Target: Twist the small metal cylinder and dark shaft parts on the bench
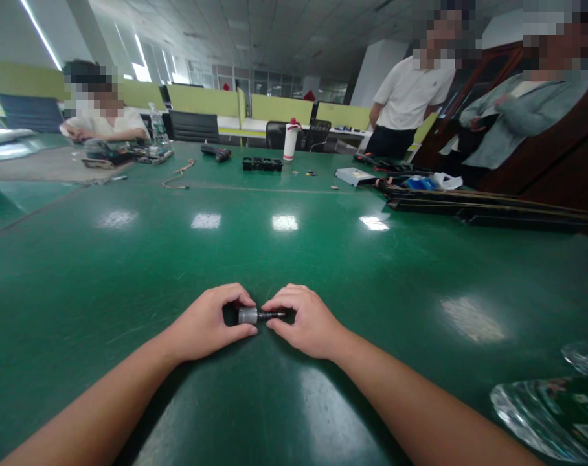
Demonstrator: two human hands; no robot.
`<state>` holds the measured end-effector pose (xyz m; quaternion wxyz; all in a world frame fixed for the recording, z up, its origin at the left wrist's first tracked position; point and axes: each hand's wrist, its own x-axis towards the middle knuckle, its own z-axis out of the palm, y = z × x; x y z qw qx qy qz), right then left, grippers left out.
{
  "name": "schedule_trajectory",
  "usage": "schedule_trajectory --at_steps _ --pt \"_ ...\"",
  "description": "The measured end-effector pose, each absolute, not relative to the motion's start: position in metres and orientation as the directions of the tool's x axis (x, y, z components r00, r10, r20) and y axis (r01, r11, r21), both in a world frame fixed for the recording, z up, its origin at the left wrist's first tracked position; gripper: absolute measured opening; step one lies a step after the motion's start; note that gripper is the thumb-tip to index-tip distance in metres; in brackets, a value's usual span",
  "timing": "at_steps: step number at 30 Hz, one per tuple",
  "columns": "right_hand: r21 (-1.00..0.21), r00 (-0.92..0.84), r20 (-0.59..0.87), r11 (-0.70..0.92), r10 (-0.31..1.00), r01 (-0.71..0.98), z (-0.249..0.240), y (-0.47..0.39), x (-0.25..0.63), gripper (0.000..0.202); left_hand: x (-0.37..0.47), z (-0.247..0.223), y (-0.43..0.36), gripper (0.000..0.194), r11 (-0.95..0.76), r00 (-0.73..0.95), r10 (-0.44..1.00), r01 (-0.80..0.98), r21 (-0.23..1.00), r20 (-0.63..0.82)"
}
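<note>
A small tool with a grey cylindrical body [248, 315] and a thin dark shaft lies sideways on the green table [284, 259], near the middle of the view. My left hand [204, 323] curves around the grey body from the left, thumb and fingers apart on either side of it. From the right, my right hand [306, 320] curves around the thin shaft, its thumb below and its fingers above, with a gap between them. Neither hand is clearly pressed against the tool.
Plastic bottles [551, 414] lie at the lower right. Long black bars [469, 204] stretch along the right. Farther back are a power drill [216, 153], a black block [262, 164], a white bottle [291, 139] and a grey box [355, 176]. Three people are beyond the table.
</note>
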<state>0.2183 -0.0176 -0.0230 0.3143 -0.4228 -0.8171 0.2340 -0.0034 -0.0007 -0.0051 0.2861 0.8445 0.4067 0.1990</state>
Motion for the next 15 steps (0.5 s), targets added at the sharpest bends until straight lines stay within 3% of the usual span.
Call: schedule_trajectory --at_steps 15 --pt "-0.632 -0.455 0.319 0.544 0.831 0.551 -0.0262 -0.0171 0.2179 0.019 -0.0015 -0.0039 -0.0017 0.025 -0.473 0.569 0.819 0.596 0.649 0.074"
